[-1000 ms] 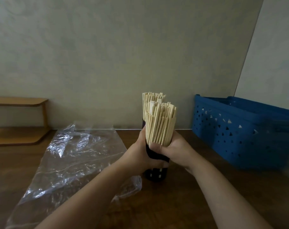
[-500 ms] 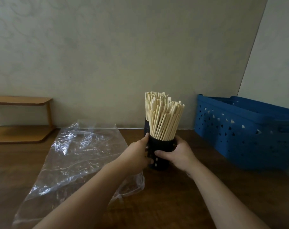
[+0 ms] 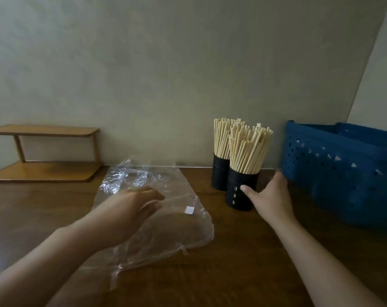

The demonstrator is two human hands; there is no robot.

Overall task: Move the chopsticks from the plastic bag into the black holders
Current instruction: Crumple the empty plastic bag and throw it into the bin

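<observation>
Chopsticks of pale wood (image 3: 246,149) standing upright in two black cylindrical holders (image 3: 241,191), one behind the other, at one o'clock on dark wooden table (image 3: 232,273). Blue perforated plastic basket (image 3: 343,173) at three o'clock; wooden two-tier shelf (image 3: 44,151) at ten o'clock. Clear crumpled plastic bag (image 3: 161,218) lying flat at centre. Left hand (image 3: 130,207) over bag, fingers relaxed, gripping nothing. Right hand (image 3: 270,196) spread open, thumb touching front holder.
</observation>
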